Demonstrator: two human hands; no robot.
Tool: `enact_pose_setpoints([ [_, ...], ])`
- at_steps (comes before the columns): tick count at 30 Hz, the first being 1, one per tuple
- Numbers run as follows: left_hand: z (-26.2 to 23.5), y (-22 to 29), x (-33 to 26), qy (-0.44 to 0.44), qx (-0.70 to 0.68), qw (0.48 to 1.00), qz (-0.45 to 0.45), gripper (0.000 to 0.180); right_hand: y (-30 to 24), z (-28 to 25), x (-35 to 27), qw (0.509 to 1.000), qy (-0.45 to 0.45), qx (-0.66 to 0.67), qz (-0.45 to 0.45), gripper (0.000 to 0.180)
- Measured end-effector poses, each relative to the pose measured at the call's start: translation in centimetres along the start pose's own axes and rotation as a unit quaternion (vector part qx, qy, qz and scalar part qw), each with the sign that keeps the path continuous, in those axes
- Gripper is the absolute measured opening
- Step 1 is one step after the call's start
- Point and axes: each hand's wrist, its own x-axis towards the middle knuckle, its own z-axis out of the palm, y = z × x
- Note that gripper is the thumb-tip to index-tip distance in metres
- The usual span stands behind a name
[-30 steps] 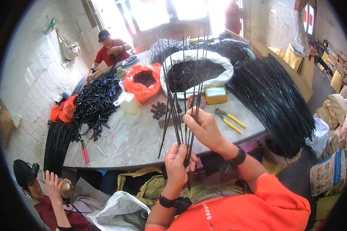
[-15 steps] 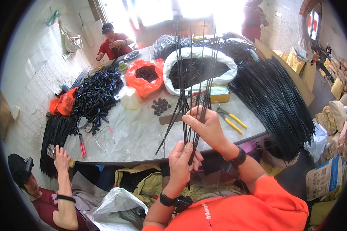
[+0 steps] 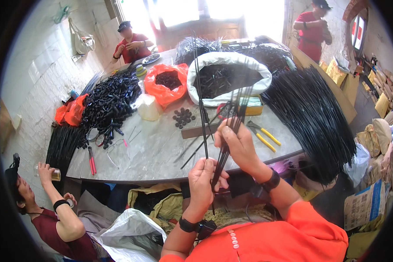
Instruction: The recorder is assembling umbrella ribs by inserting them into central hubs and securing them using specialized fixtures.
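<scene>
From the head view, the left hand (image 3: 204, 180) is curled shut around the lower end of a bundle of thin black rods (image 3: 225, 144), gripping them just above the near edge of the counter (image 3: 161, 150), while the right hand (image 3: 240, 142) sits a little higher on the same bundle, its fingers pinched on a few rods near their middle. The rods fan upward and apart from the two hands; one long rod rises straight toward the white sack (image 3: 229, 81) at the far side of the counter, and its tip is hard to follow against the dark contents there. The bottoms of the rods are hidden behind the left hand's fingers, so how many are held cannot be told. Right of the hands on the counter lie yellow-handled pliers (image 3: 263, 134), partly covered by the right hand's knuckles. Beyond the hands sits a small cluster of dark round pieces (image 3: 183, 117), and left of the white sack an orange bag (image 3: 166, 83) stands open. A great sheaf of black rods (image 3: 312, 113) drapes over the counter's right end, its lower ends lost in shadow. Left of the counter a person (image 3: 52, 214) sits low, cut off by the picture's rim.
</scene>
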Motion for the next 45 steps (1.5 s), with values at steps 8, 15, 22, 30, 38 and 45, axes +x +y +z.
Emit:
enact_pose_setpoints([
  [8, -5.8, 3.3, 1.6, 0.11, 0.091, 0.989, 0.044, 0.024, -6.8, -5.7, 0.7, 0.968, 0.189, -0.109, -0.127, 0.021],
  [15, -1.4, 3.6, 0.4, 0.021, 0.063, 0.998, -0.002, 0.021, -3.6, -3.6, 0.2, 0.983, 0.103, -0.154, 0.006, 0.032],
  [22, 1.8, -0.3, -0.2, -0.033, 0.192, 0.978, 0.069, 0.023, 0.2, -1.0, -0.6, 0.995, 0.083, -0.056, -0.032, 0.023],
  [30, 1.4, -1.3, -1.0, -0.031, 0.104, 0.994, 0.009, 0.026, 1.1, -0.8, -0.5, 0.998, 0.046, -0.044, -0.013, 0.019],
  [38, -1.4, 0.4, -0.5, -0.09, 0.069, 0.991, -0.069, 0.023, 0.0, -0.7, -0.5, 0.976, -0.088, 0.164, 0.117, 0.027],
  [45, -1.3, 2.3, 0.0, -0.144, 0.065, 0.983, -0.094, 0.02, -0.3, -0.8, -0.5, 0.961, -0.147, 0.193, 0.135, 0.024],
])
